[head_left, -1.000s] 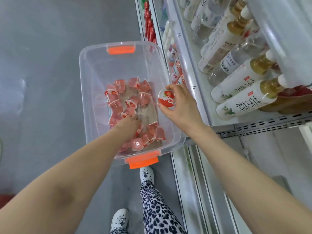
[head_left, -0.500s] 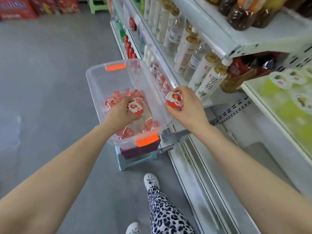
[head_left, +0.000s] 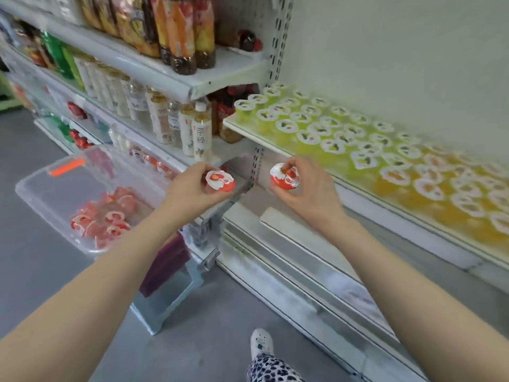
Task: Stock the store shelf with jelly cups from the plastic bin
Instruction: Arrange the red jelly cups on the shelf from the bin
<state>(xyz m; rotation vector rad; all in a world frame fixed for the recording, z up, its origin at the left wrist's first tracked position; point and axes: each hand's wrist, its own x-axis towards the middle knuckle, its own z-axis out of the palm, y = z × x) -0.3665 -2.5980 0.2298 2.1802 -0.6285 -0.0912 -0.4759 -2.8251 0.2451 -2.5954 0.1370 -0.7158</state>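
Observation:
My left hand [head_left: 190, 186] grips a red strawberry jelly cup [head_left: 220, 181] by its side. Another red jelly cup [head_left: 284, 177] is pinched in my right hand [head_left: 305, 188]. Both cups hover in front of the shelf edge, below the shelf board [head_left: 275, 146] that carries green and orange jelly cups. The clear plastic bin [head_left: 55, 199] with orange latches sits lower left on a stool, with several red jelly cups [head_left: 104, 216] lying inside.
Bottled drinks [head_left: 192, 133] fill the shelves at upper left. The white lower shelf [head_left: 303, 235] runs under my hands. My shoe [head_left: 261, 343] and patterned trouser leg stand on the grey floor by the shelf base.
Both hands rose out of the bin area and moved right toward the shelf, each carrying a red cup. The view swung up from the bin to the jelly shelf.

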